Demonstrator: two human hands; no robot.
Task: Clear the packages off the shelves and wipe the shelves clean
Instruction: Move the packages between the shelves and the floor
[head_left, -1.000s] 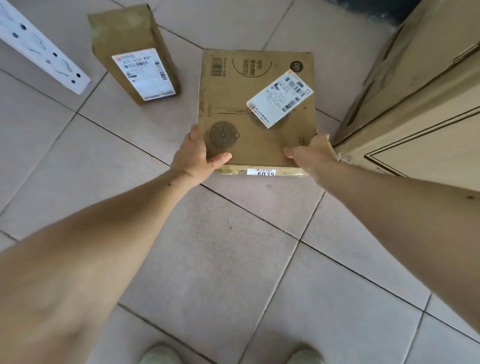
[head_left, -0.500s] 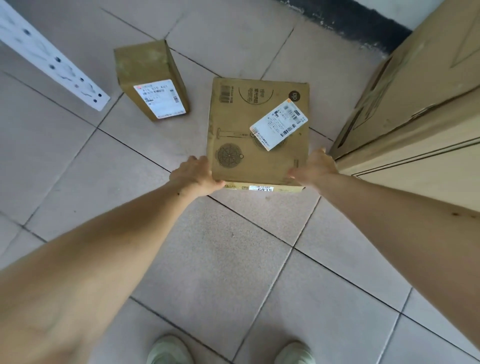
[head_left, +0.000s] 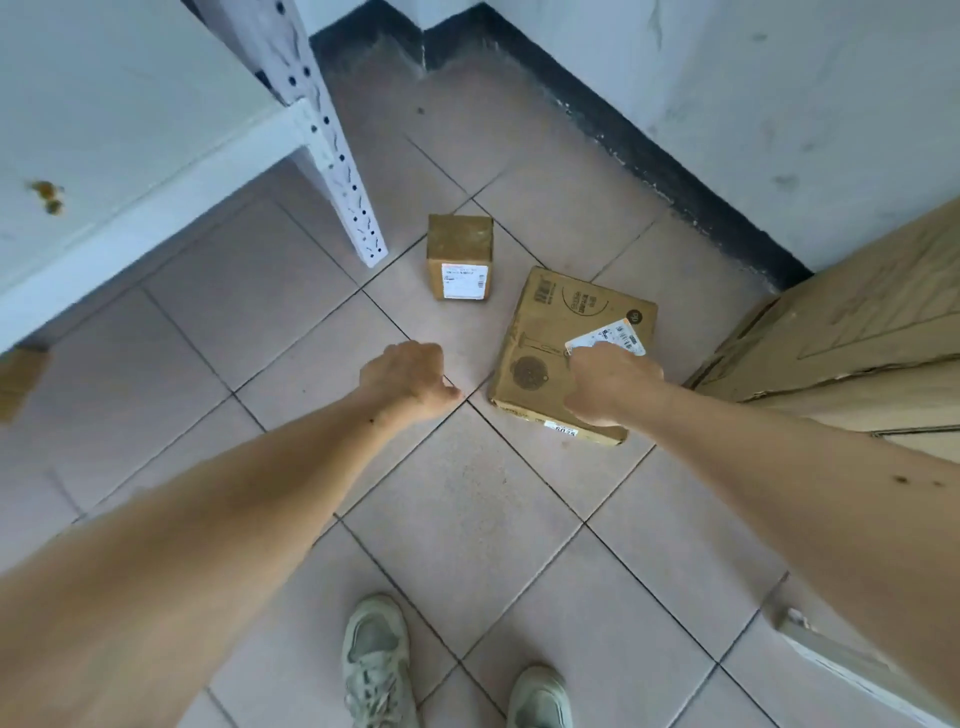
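Both hands hang loose, fingers lightly curled, gripping nothing — left hand (head_left: 410, 382) over bare tile, right hand (head_left: 610, 384) above the flat box (head_left: 540, 338); small box (head_left: 460, 249) beyond the fingers.

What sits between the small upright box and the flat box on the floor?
Only bare floor tile between the small box and the flat box, in the head view.

Storeroom: labelled parcels (head_left: 460, 257) beside metal shelving (head_left: 332, 135)
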